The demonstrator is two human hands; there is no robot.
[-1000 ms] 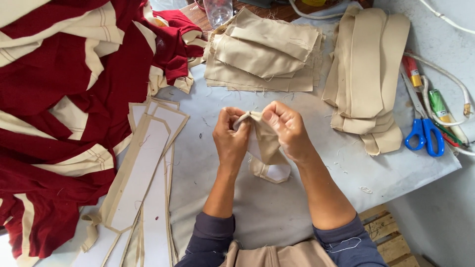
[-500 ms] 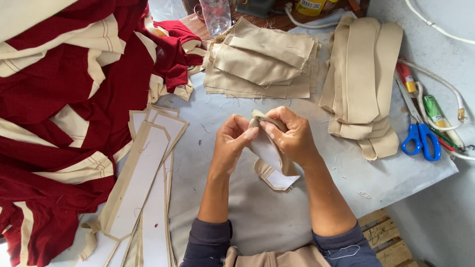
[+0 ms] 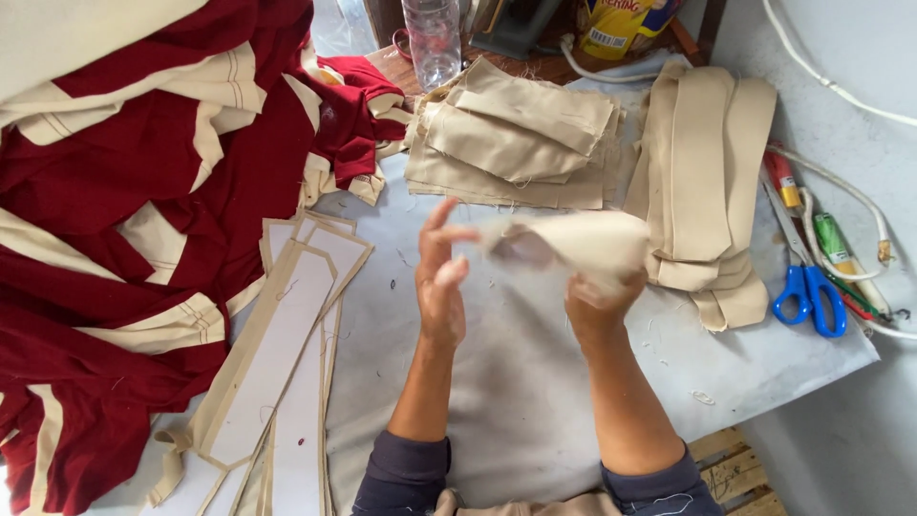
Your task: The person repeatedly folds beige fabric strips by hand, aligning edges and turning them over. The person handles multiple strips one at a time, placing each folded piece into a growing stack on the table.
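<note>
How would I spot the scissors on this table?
Start at the long beige fabric strips stacked on the table's right side. Just right of them, by the edge, lie the scissors: the only thing with bright blue handles.

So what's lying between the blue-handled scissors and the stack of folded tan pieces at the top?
In the head view, a pile of long tan fabric strips lies between the scissors and the folded stack.
</note>
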